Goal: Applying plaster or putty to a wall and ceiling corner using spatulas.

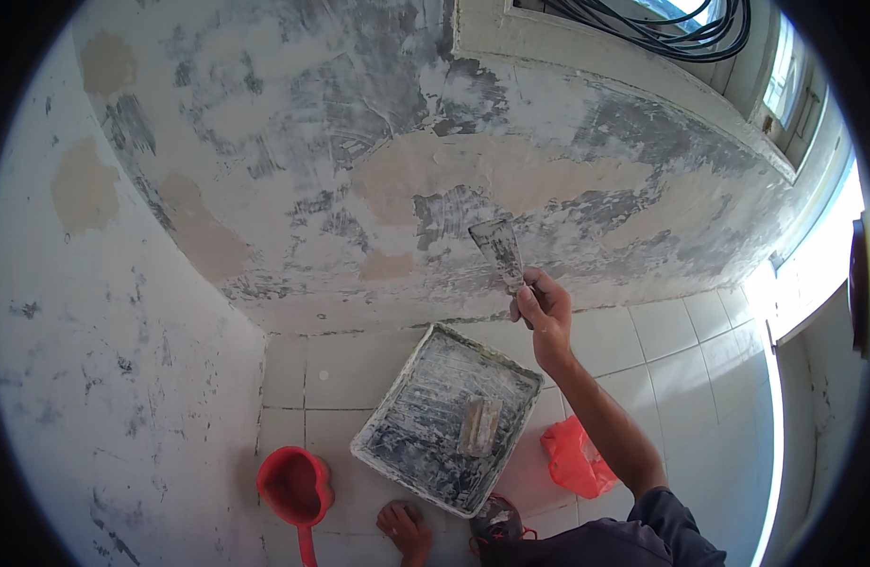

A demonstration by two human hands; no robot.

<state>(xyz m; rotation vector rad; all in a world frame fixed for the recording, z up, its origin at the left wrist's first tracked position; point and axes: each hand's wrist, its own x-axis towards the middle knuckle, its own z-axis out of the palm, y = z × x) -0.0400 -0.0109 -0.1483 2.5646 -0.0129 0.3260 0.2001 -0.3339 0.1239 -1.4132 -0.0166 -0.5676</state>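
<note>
Above the tray (397,402), the right hand (541,307) clenches a scraper (497,248) at the wall (359,142), mid-spread; next needs flat, even pressure.

My right hand (541,307) grips a putty knife (498,248), blade raised against the patched wall (359,161). Below on the tiled floor (662,340) sits a tray (397,416) with a scraper (479,425) inside, a red scoop (293,487) and a red bag (575,456) beside it.
</note>
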